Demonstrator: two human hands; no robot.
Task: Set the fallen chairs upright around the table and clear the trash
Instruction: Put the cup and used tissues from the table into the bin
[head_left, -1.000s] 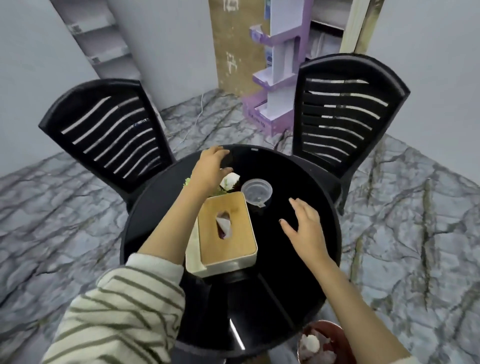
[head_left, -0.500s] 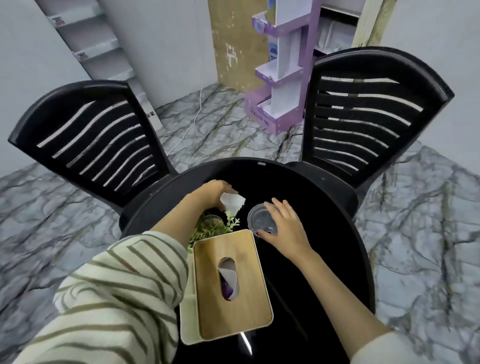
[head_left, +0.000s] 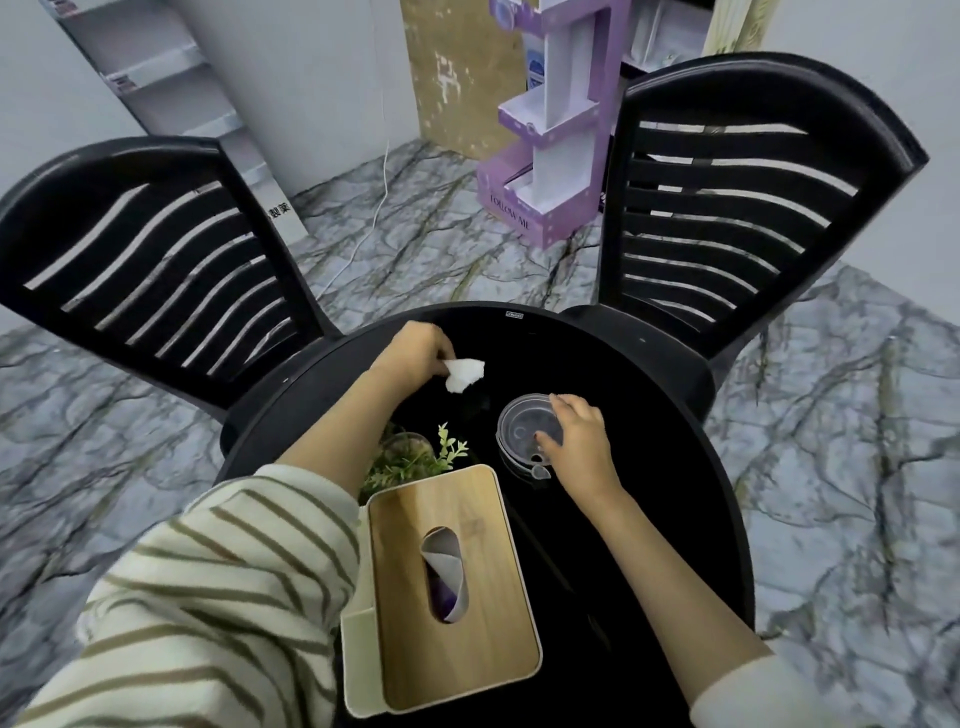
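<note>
Fingers of the left hand (head_left: 415, 351) pinched a crumpled white tissue (head_left: 464, 375) just above the far side of the black round table (head_left: 675, 467); fingers of the right hand (head_left: 579, 441) curled over the rim of a clear lidded plastic cup (head_left: 522, 428) standing near the table's middle. Both black chairs (head_left: 156, 260) stood upright behind. Trash-clearing was apparently in hand; the next move called for lifting both items clear of the plant (head_left: 410, 460) and tissue box (head_left: 447, 587) and carrying them to a bin, not in view.

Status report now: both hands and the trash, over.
Left hand pinching crumpled tissue. Right hand on clear cup. Both chairs upright. Tissue box close by.
</note>
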